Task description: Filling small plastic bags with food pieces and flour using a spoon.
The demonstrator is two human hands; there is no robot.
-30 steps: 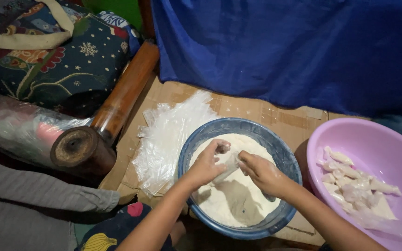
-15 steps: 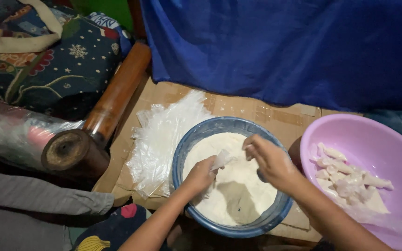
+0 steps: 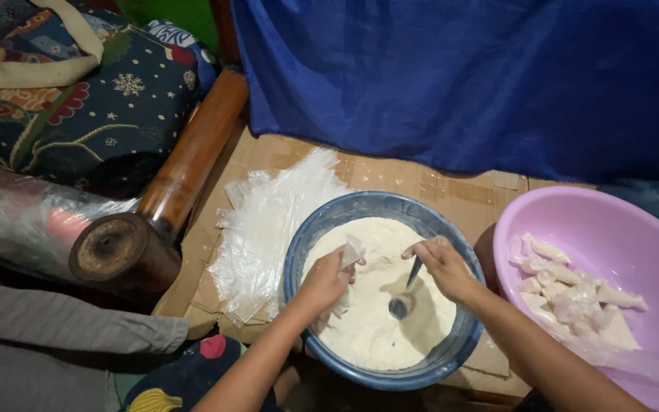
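A blue bowl [image 3: 300,244] full of thick white batter stands on cardboard. Over its left half, my left hand [image 3: 326,281] pinches a small clear plastic bag [image 3: 353,251] upright. Over the bowl's right half, my right hand [image 3: 442,265] grips a metal spoon [image 3: 403,300] whose scoop dips into the batter. The two hands are a short gap apart.
A pile of clear plastic bags [image 3: 268,221] lies left of the bowl. A pink basin [image 3: 573,221] with filled white packets sits at right. A wooden post [image 3: 184,168] and a patterned cushion [image 3: 78,99] are at left; blue cloth [image 3: 459,76] hangs behind.
My hands, together over the bowl a second ago, have parted. The left now holds the bag up and the right has the spoon down in the batter.
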